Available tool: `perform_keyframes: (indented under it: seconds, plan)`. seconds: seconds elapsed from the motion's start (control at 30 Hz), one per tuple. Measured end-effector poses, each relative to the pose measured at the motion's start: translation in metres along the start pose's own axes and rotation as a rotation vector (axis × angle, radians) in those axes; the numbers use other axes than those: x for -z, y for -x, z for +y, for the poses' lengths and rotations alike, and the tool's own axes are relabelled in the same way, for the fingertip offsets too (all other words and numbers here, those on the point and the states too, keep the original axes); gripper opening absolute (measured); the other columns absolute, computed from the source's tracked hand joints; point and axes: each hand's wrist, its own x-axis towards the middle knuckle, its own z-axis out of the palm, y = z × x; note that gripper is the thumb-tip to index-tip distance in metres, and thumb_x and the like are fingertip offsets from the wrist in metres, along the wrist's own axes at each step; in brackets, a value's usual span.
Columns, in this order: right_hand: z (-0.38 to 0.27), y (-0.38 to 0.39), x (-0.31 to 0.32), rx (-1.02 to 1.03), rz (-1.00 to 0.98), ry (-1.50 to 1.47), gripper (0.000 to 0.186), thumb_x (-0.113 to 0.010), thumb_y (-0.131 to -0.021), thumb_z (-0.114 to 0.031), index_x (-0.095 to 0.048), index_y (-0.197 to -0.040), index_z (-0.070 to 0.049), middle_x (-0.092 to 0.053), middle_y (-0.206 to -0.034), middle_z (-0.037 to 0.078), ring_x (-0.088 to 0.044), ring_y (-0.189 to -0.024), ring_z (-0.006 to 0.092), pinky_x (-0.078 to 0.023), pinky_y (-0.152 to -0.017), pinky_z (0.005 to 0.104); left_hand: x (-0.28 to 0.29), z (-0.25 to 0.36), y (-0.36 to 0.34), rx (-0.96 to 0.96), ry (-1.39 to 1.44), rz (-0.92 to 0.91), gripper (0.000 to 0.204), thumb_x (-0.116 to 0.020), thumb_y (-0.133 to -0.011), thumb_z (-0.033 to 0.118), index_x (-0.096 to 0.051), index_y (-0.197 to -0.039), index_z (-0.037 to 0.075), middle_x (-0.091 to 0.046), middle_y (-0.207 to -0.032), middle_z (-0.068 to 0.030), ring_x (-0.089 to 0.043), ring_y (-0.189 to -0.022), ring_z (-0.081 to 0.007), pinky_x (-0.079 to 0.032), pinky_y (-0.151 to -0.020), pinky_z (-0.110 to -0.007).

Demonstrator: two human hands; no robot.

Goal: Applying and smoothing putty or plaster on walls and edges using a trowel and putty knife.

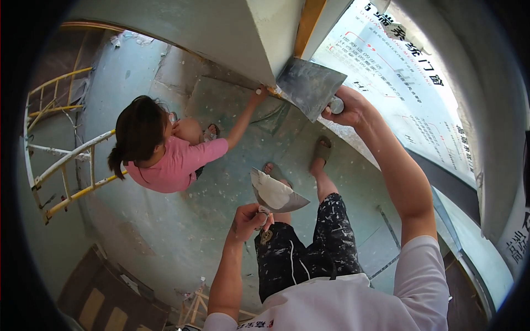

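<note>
My right hand (343,106) grips the round handle of a wide metal trowel (308,85), whose flat blade is against the corner at the lower end of a white wall edge (268,33) with a yellow strip (308,25). Lower in the view, my left hand (251,222) is closed on the handle of a putty knife (295,203) with a mound of white putty (271,186) on its blade.
A co-worker in pink (171,160) squats at left, hand (256,98) at the wall's base holding something small. Yellow scaffold frames (84,151) stand at far left. A film-covered window (386,66) with print curves along the right. The dusty floor (127,226) bears white specks.
</note>
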Motion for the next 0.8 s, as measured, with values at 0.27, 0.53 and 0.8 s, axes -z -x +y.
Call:
perform_keyframes:
  seconds: [0.27, 0.53, 0.8]
  plan:
    - [0.054, 0.118, 0.01, 0.222, -0.179, 0.234, 0.05, -0.057, -0.093, -0.009, -0.043, -0.14, 0.001, -0.06, -0.127, 0.01, -0.06, -0.113, 0.0166, -0.05, -0.095, 0.0305, -0.009, 0.034, -0.007, -0.019, 0.078, -0.061, 0.024, -0.061, -0.096, 0.022, -0.063, -0.09, -0.002, -0.065, -0.08, -0.0093, -0.056, -0.062, -0.0124, -0.045, -0.056, -0.027]
    - [0.11, 0.175, -0.001, 0.296, -0.136, 0.862, 0.055, -0.063, -0.089, -0.003, -0.042, -0.14, -0.003, -0.06, -0.108, 0.003, -0.059, -0.09, 0.0108, -0.05, -0.075, 0.0258, -0.023, 0.089, -0.012, -0.043, 0.012, -0.153, 0.024, -0.062, -0.096, 0.021, -0.063, -0.094, -0.002, -0.064, -0.079, -0.0097, -0.056, -0.06, -0.0132, -0.045, -0.055, -0.027]
    - [0.218, 0.151, -0.041, 0.041, -0.079, -0.352, 0.038, -0.061, -0.096, -0.026, -0.058, -0.126, -0.004, -0.065, -0.108, 0.008, -0.065, -0.087, 0.0181, -0.054, -0.072, 0.0303, -0.069, 0.121, 0.018, -0.463, -0.962, 0.308, 0.017, -0.063, -0.092, 0.01, -0.064, -0.103, -0.002, -0.065, -0.082, -0.0138, -0.061, -0.066, -0.0176, -0.047, -0.056, -0.029]
